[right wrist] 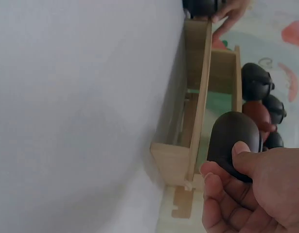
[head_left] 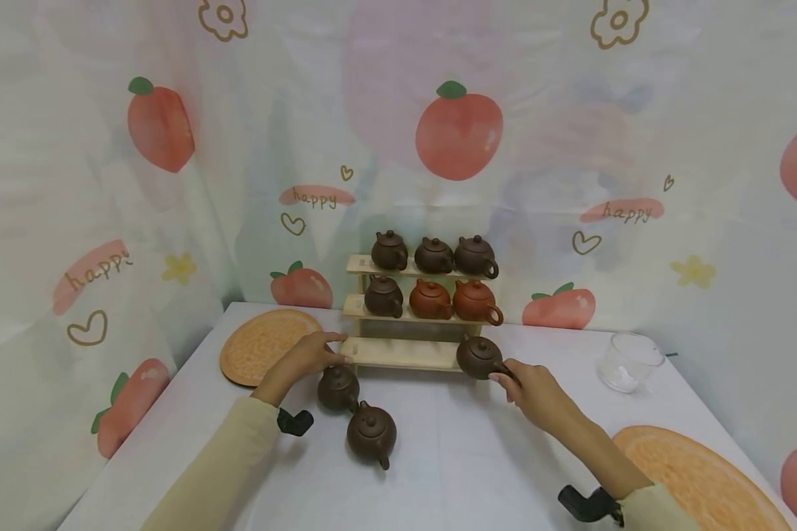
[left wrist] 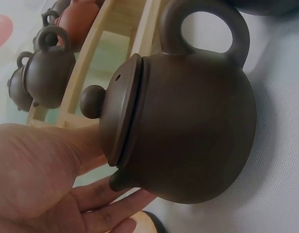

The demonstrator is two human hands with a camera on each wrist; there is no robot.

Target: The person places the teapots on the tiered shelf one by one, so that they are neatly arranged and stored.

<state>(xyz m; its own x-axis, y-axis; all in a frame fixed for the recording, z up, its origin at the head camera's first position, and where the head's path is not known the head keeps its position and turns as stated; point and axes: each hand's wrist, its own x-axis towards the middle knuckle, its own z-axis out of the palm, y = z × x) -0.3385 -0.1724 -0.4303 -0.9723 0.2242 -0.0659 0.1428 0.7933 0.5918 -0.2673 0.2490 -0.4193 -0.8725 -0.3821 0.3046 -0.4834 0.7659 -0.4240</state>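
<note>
My right hand pinches the handle of a dark brown teapot at the right end of the lowest tier of a wooden display shelf. In the right wrist view, the thumb lies over this teapot. At the shelf's left end, my left hand has thumb and forefinger around the end of the lowest board. Just below that hand stands a dark teapot, large in the left wrist view with its spout in front of the fingers. Another dark teapot stands nearer me.
Dark teapots fill the top tier; one dark teapot and two reddish ones stand on the middle tier. Round orange mats lie at left and front right. A clear glass cup stands at the right. Printed cloth walls enclose the table.
</note>
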